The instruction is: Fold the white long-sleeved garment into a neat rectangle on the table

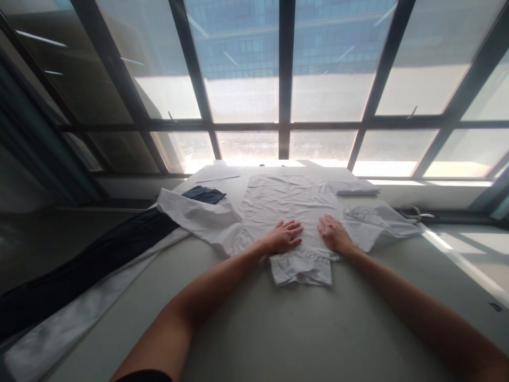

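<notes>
A white long-sleeved garment (292, 204), likely a shirt or blouse, lies spread on the table with its sleeves out to both sides. Its gathered, ruffle-like end (302, 269) points toward me. My left hand (283, 236) rests flat on the cloth, fingers stretched to the right. Across from it, my right hand (333, 233) lies flat near the garment's right side, fingers pointing away and to the left. A strip of white cloth shows between the two hands. Neither hand grips anything.
The pale table (310, 329) reaches to tall windows (246, 95). Dark cloth (91, 249) and white cloth (95, 302) hang along its left edge. A folded dark cloth (204, 194) lies left, a folded white cloth (353, 188) back right. A curtain (43, 132) hangs at left.
</notes>
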`<state>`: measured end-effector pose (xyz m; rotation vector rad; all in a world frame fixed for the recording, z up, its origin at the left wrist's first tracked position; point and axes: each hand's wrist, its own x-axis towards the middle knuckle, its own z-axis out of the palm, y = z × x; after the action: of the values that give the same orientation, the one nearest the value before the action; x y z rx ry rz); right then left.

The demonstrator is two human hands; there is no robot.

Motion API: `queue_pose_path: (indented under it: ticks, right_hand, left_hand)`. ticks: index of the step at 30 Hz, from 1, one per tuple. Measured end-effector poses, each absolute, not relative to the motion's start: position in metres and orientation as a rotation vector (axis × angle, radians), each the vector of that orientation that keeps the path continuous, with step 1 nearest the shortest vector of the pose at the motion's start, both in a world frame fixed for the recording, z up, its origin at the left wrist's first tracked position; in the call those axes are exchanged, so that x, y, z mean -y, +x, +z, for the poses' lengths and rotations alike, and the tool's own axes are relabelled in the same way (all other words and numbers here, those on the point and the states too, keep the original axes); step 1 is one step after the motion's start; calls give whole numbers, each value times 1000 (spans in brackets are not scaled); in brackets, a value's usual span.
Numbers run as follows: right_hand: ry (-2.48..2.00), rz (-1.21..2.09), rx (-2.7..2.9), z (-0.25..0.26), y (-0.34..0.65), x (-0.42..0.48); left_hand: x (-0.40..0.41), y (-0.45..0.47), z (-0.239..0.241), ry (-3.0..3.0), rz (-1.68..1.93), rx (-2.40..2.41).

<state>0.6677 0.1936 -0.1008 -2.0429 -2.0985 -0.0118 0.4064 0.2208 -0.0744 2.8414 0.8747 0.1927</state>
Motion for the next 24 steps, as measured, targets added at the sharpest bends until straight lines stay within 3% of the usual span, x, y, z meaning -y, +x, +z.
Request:
queue_pose_path:
  ticks: [17, 24]
  right_hand:
    - [-2027, -37, 2023, -106, 678, -196]
    - [-1486, -126, 2103, -91, 663, -189]
  left_hand:
    - [-219, 407, -70, 2824, 177, -880]
    - [-221, 406, -74, 2834, 218, -863]
